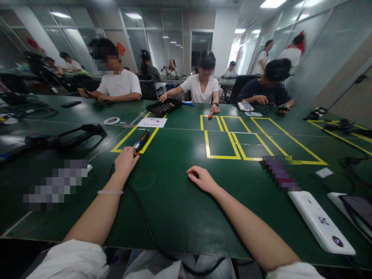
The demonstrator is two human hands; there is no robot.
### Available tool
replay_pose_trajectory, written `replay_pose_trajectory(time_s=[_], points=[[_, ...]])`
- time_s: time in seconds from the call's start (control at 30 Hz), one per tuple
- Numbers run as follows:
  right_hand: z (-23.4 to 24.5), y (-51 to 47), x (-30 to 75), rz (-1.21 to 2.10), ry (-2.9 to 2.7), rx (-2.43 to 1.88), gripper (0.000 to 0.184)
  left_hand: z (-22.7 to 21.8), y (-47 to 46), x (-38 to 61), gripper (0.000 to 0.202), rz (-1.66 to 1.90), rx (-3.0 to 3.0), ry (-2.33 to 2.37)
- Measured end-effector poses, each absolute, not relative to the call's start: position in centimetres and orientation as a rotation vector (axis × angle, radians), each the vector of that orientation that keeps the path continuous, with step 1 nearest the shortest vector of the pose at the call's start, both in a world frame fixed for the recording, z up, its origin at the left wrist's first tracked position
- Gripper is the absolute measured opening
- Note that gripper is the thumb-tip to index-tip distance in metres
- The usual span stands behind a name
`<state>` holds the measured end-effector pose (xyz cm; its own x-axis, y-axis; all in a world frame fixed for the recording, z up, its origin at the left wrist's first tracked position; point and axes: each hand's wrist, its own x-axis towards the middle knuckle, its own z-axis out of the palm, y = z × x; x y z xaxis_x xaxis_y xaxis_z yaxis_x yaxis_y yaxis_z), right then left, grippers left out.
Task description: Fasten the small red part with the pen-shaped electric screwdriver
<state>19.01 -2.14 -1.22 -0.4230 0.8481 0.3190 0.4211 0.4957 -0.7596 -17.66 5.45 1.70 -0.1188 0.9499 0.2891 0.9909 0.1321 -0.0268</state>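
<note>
My left hand [125, 159] is closed around the near end of a dark cylindrical tool [141, 142] with a blue band and a bit of red by the fingers. The tool points away from me, its far end lying inside a yellow taped rectangle [125, 138]. Its exact kind cannot be made out. My right hand [202, 179] rests on the green table [174, 217], fingers loosely curled, thumb a little apart from them, nothing visible in it. A black cable [142, 207] runs from near my left wrist to the table's front edge.
Across the table a person's hand [214, 109] touches a red-tipped object [210, 115] beside more yellow taped rectangles; their other hand reaches a black tray [163, 107]. A white power bank [321, 221] and a blurred phone [280, 173] lie right. Black equipment [65, 137] lies left.
</note>
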Motion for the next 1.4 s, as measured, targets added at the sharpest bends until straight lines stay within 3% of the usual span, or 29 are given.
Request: replay_pose_trajectory(time_s=[0.33, 0.6, 0.83, 1.03, 1.4], points=[[-1.4, -2.1, 19.0, 0.764, -2.052, -1.034, 0.011, 2.0, 5.4, -16.4, 0.037, -0.569, -1.888, -2.086], [-1.5, -2.0, 19.0, 0.767, -2.046, -1.026, 0.012, 2.9, 2.0, -6.8, 0.037, -1.041, -2.914, -1.874], [-1.7, -2.1, 19.0, 0.910, -1.985, -0.949, 0.028, 1.8, -1.4, -1.4, 0.045, -1.007, -3.407, -1.731], [-1.8, -2.1, 18.9, 0.862, -2.042, -0.945, 0.014, 1.0, -1.2, -1.4, 0.046, -1.082, -3.485, -1.792], [-1.6, -2.1, 18.8, 0.962, -1.928, -0.958, 0.017, 2.2, -2.1, -1.2, 0.021, -1.124, -3.349, -1.670]])
